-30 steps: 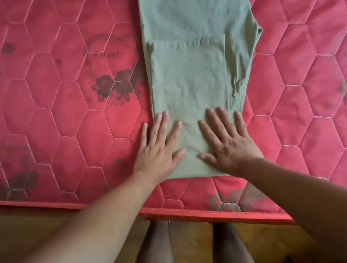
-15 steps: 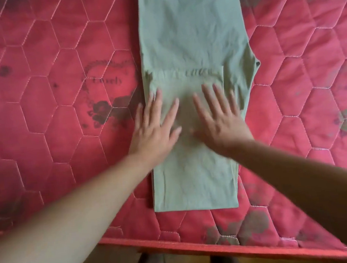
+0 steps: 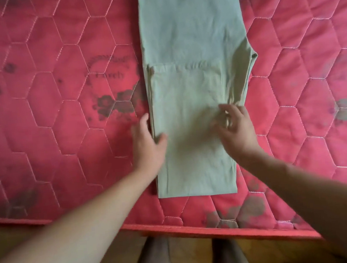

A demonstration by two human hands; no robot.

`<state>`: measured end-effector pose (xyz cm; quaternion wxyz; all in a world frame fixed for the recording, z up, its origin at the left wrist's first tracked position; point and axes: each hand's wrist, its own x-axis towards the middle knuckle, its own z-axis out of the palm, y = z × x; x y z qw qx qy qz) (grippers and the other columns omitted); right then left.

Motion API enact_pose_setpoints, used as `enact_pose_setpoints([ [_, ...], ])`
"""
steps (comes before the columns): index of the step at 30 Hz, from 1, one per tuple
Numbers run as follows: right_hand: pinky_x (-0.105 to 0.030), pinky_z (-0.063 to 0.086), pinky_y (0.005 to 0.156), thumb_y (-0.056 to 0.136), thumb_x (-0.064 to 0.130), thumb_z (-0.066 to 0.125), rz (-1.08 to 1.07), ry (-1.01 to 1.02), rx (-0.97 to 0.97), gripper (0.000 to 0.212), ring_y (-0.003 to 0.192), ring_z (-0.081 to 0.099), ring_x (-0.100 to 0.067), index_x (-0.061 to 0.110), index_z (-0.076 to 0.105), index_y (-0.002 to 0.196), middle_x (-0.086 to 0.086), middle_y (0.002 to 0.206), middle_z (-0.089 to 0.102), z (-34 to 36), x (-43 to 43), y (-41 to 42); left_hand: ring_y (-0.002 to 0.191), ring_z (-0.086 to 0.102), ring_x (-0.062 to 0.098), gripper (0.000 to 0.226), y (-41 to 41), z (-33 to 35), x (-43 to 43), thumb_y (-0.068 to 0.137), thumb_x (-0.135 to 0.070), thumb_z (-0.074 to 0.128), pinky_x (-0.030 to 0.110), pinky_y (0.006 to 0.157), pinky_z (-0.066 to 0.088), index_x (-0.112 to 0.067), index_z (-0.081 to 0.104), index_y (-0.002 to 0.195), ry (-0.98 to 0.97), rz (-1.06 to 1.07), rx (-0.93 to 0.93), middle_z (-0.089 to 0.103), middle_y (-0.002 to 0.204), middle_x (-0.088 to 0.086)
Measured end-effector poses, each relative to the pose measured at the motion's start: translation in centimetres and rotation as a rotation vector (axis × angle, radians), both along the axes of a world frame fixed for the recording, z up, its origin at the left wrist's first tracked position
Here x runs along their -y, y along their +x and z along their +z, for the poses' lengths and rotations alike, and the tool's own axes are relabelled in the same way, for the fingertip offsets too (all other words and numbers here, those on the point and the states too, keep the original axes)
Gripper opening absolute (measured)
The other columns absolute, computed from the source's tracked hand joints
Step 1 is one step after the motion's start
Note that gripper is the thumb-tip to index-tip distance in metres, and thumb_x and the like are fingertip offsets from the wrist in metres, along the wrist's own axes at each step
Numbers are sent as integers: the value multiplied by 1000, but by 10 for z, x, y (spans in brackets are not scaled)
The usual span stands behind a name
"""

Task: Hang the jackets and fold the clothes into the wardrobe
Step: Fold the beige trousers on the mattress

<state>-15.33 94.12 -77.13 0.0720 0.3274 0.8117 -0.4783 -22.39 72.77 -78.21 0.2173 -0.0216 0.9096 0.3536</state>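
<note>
One red mattress [image 3: 50, 133], quilted in hexagons and blotched with grey stains, filled nearly the whole view. Its near edge ran just above a strip of brown floor [image 3: 12, 238].

Task item: a pale green garment [image 3: 189, 44] lay flat on the mattress, folded into a long strip. It ran from the top of the view down to just short of the near edge. A shorter folded layer sat on its lower half, and a flap of cloth stuck out on the right side.

Both bare forearms reached in from below, one to each side of the strip.

Left hand [image 3: 148, 143]: set at the garment's left edge, fingers fairly straight and pointing away along that edge. The thumb [image 3: 161, 138] lay across on the cloth. Nothing was gripped.

Right hand [image 3: 238, 132]: at the garment's right edge, fingers bent and spread, motion-blurred. Cloth was wrinkled just beyond the fingertips. Whether they pinched the fabric or only hovered could not be told.

Two lower legs [image 3: 154, 262] showed at the bottom, on the floor.

Writing: a dark printed emblem [image 3: 109, 73] on the mattress, left of the garment, held one word, too blurred to read. A dark flower print [image 3: 114, 104] sat below it.
</note>
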Motion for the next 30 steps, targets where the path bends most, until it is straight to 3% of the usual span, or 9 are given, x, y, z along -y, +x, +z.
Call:
enact_pose_setpoints([
  [3, -37, 59, 78, 81, 25, 73, -316, -421, 181, 48, 99, 71, -21, 25, 59, 127, 1, 113, 68, 6, 14, 55, 90, 58, 8, 64, 52, 18, 31, 94, -22, 68, 29, 80, 51, -25, 37, 149, 19, 86, 319, 55, 123, 0],
  [5, -43, 59, 80, 78, 28, 73, -258, -490, 311, 33, 99, 73, -28, 22, 70, 110, -1, 100, 76, 3, 14, 81, 88, 59, -1, 63, 71, 26, 38, 98, -24, 63, 15, 68, 46, -27, 32, 152, 76, 92, 483, 60, 120, -5],
  [9, -50, 58, 88, 83, 26, 78, -66, -474, 429, 24, 101, 71, -32, 12, 72, 101, -10, 104, 75, 1, 11, 95, 111, 60, 11, 58, 72, 26, 43, 99, -23, 62, 28, 88, 49, -16, 38, 152, 87, 80, 550, 56, 128, -6],
  [14, -57, 58, 88, 67, 39, 81, -100, -526, 410, 49, 100, 72, -34, 9, 73, 105, -12, 107, 76, 2, 12, 91, 117, 62, 16, 66, 64, 22, 53, 96, -27, 67, 33, 102, 47, -17, 35, 153, 118, 19, 630, 58, 140, 6],
  [17, -51, 56, 97, 71, 38, 80, -72, -580, 482, 43, 102, 73, -25, 16, 73, 107, -3, 106, 77, -7, 15, 111, 140, 45, 25, 81, 72, 27, 60, 98, -27, 66, 33, 107, 37, -12, 17, 160, 36, -20, 707, 40, 156, 14],
  [19, -41, 58, 92, 85, 27, 79, -39, -601, 553, 23, 98, 73, -21, 17, 72, 104, -3, 106, 77, -6, 24, 128, 141, 44, 26, 78, 90, 31, 69, 97, -27, 66, 36, 113, 36, -14, 21, 159, -31, -79, 778, 38, 157, 14],
  [23, -31, 58, 75, 92, 18, 74, -47, -621, 610, 8, 88, 73, -18, 16, 71, 100, -5, 103, 77, -4, 38, 153, 97, 62, 14, 27, 116, 30, 76, 90, -22, 69, 35, 88, 52, -20, 57, 115, -129, -113, 511, 66, 114, -2],
  [27, -56, 57, 94, 83, 25, 74, -118, -631, 481, 28, 101, 73, -35, 6, 72, 105, -17, 106, 75, 1, 28, 132, 91, 61, 12, 42, 92, 33, 63, 89, -16, 71, 25, 80, 48, -23, 58, 129, -38, 101, 270, 59, 110, -4],
  [30, -48, 56, 92, 95, 13, 65, -177, -731, 422, 25, 97, 72, -30, 1, 67, 117, -19, 113, 73, 5, 17, 104, 100, 62, 9, 44, 78, 28, 60, 90, -13, 70, 26, 91, 52, -22, 58, 132, 83, 184, 399, 62, 115, -4],
])
